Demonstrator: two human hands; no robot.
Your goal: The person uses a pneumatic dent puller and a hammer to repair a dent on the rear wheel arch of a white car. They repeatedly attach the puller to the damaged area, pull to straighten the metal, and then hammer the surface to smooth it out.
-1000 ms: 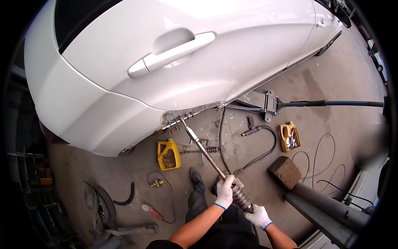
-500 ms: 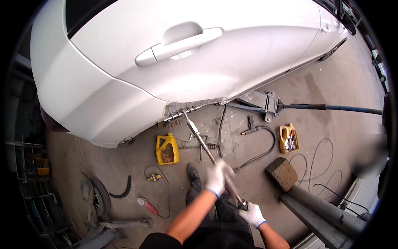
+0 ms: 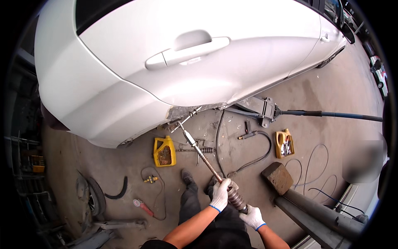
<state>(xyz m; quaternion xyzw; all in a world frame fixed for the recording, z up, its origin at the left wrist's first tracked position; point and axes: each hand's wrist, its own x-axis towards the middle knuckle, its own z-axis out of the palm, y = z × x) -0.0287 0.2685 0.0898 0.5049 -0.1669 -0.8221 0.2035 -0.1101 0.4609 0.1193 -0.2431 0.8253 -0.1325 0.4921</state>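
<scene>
Both my gloved hands are on a slide hammer [image 3: 210, 167], which slants from the car down toward my waist. My left hand [image 3: 221, 194] is wrapped round it at the upper end of the ribbed sliding weight [image 3: 236, 200]. Lower down, my right hand [image 3: 252, 217] grips the rear end. The hammer's front hook meets a thin metal rod [image 3: 188, 119] beside the bare grey patch [image 3: 178, 113] on the white car [image 3: 137, 83]. That rod slants out from the patch; whether it is still attached there is too small to tell.
A floor jack [image 3: 267, 112] reaches under the car, its long handle pointing right. Cut-open yellow jugs [image 3: 165, 152] [image 3: 285, 143] hold small parts. Hoses and cables [image 3: 268, 155] loop across the floor. A block [image 3: 277, 177] on a metal beam stands at right, a grinder [image 3: 143, 206] at lower left.
The rod has swung from lying along the panel to slanting outward from it. My left hand, blurred before, is now sharp and slightly lower. The hammer's front end has dropped a little.
</scene>
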